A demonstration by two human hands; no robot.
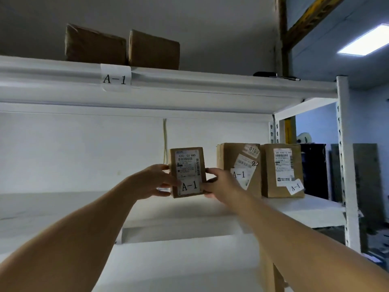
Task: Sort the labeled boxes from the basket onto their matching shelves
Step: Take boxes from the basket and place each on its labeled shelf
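A small cardboard box [188, 171] with a shipping label and an "A-1" sticker stands upright at the shelf board [305, 209]. My left hand [152, 181] grips its left side and my right hand [221, 184] grips its right side. To its right stand two more brown boxes on the same board, a middle box [233, 159] and a right box [282, 171], both with "A-1" stickers. The beam above carries a paper tag reading "A-1" [115, 77]. The basket is out of view.
Two plain brown boxes [122, 47] sit on the top shelf, with a dark pen-like object [273, 75] farther right. A white upright post [347, 165] bounds the shelf at the right. A white cable [165, 140] hangs down the back wall.
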